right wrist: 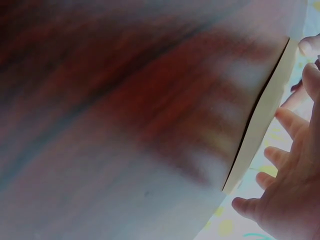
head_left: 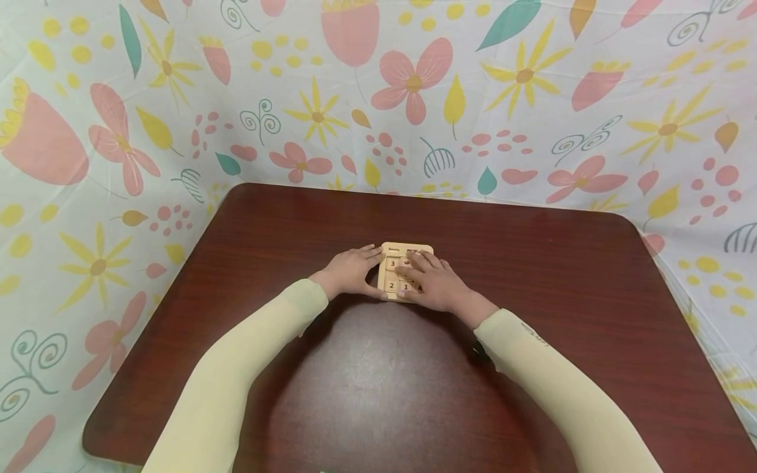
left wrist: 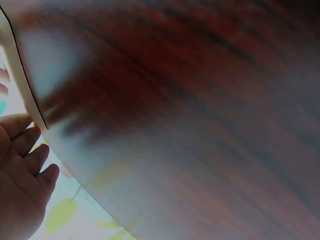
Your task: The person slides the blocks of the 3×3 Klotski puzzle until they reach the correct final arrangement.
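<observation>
A pale wooden number slide puzzle (head_left: 405, 247) lies flat on the table, with tiles 3, 2 and 1 readable and others covered by fingers. My left hand (head_left: 351, 270) holds its left side, fingers at the upper left corner and thumb at the lower left. Over the right half of the puzzle, my right hand (head_left: 439, 282) rests with fingers spread across the tiles. In the right wrist view, the puzzle's side edge (right wrist: 260, 125) shows beside the fairly straight fingers (right wrist: 246, 206). The left wrist view catches the left fingers (left wrist: 37, 159) right at the puzzle's rim.
A dark red-brown wooden table (head_left: 296, 220) with rounded corners carries the puzzle. Behind it and along its sides hangs a white cloth (head_left: 355, 112) printed with flowers and leaves. Light glares off the table's near middle.
</observation>
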### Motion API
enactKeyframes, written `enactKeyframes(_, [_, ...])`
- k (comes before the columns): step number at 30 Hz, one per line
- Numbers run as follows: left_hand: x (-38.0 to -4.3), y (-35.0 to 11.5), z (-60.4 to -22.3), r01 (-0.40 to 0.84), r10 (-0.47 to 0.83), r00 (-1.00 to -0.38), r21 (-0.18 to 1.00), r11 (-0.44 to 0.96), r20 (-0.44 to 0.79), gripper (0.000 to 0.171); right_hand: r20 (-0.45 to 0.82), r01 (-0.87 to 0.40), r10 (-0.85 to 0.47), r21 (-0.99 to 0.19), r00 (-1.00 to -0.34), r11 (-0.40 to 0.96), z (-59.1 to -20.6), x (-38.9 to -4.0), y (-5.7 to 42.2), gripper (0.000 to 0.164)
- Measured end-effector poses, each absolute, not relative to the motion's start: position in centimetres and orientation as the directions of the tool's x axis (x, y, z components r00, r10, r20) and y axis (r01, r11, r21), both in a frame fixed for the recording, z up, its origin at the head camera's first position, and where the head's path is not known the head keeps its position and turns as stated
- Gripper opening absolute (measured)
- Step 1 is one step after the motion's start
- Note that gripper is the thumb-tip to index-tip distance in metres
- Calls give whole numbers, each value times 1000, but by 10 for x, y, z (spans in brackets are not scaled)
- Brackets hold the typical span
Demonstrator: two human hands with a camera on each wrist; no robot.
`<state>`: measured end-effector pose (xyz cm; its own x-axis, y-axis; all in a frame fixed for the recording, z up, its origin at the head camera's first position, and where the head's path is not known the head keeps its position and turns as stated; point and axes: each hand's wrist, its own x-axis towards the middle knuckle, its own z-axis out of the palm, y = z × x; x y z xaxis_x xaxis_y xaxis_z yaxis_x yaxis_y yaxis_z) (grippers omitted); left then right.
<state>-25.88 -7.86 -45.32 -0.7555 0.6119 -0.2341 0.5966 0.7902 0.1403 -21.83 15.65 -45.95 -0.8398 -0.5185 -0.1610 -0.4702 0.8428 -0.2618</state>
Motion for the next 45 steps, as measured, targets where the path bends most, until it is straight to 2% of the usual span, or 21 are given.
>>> enactKeyframes(21, [-260, -78, -452, 589, 600, -757, 128, 798, -260, 105, -129, -525, -566, -249, -815, 814, -456, -209, 159, 63])
enactKeyframes(39, [-258, -79, -451, 582, 594, -762, 131, 803, -257, 105, -180, -511, -557, -246, -811, 824, -457, -205, 159, 65])
enactKeyframes(45, [-258, -78, -452, 583, 597, -759, 138, 801, -261, 105, -142, -521, -565, -259, -813, 813, -457, -203, 162, 64])
